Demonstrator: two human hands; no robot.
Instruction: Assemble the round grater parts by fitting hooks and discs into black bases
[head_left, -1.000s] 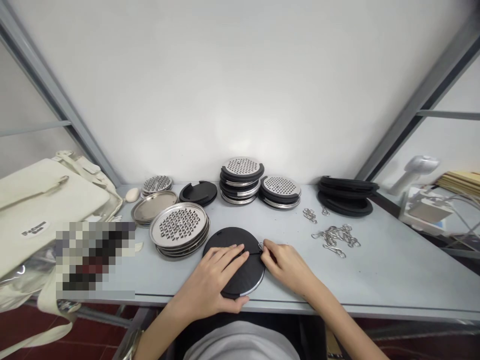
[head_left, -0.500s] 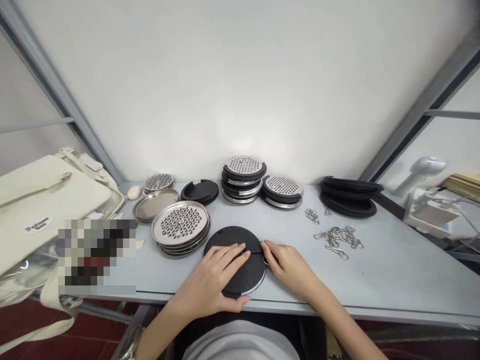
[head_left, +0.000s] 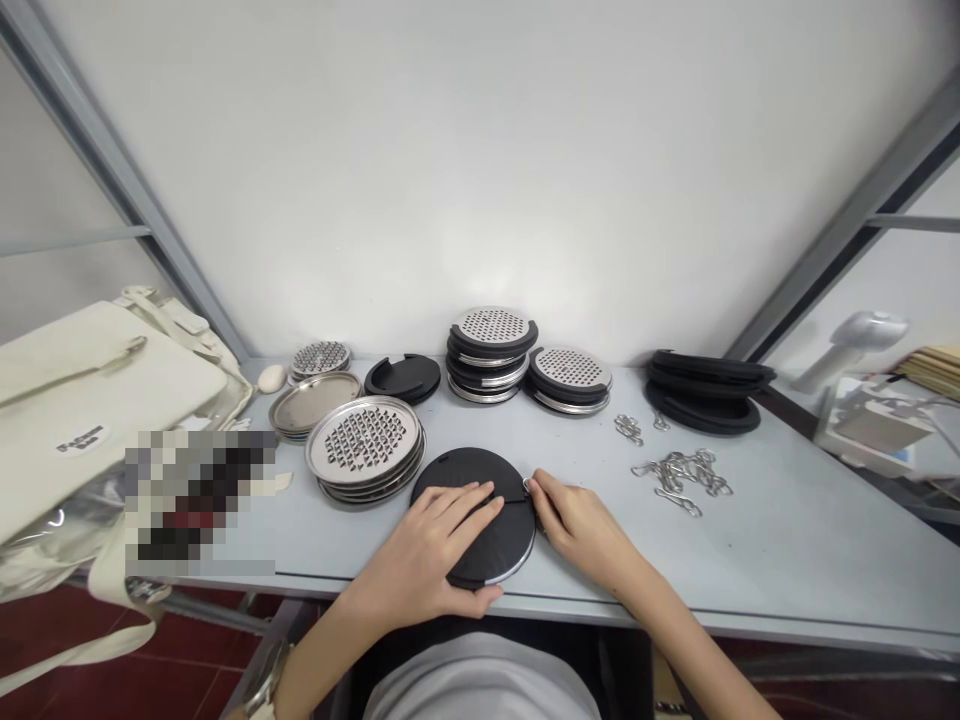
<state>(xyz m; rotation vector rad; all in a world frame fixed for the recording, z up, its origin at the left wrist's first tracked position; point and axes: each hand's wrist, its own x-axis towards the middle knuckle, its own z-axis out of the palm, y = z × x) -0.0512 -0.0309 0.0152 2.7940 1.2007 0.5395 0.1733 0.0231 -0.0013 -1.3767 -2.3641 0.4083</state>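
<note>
A round black disc (head_left: pixel 487 545) lies flat near the table's front edge, with a slit across it and a silvery rim at its lower right. My left hand (head_left: pixel 435 550) rests on its left part, fingers spread over the top and thumb at the front rim. At the disc's right edge, my right hand (head_left: pixel 574 520) has thumb and forefinger pinched on a small metal clip, of which only a loop (head_left: pixel 526 486) shows. More wire clips (head_left: pixel 686 474) lie in a loose heap to the right.
Stacked grater discs (head_left: pixel 365 442) and plain metal lids (head_left: pixel 313 402) stand at the left. Behind are black holders (head_left: pixel 403 378) and two holder-and-grater stacks (head_left: pixel 491 350) (head_left: pixel 571 378). Further black holders (head_left: pixel 705 392) sit at right; a cream bag (head_left: pixel 105 390) lies far left.
My right hand has shifted slightly at the disc's edge, and the clip's loop now shows higher, by the fingertips. My left hand keeps its place on the disc. The view has moved a little.
</note>
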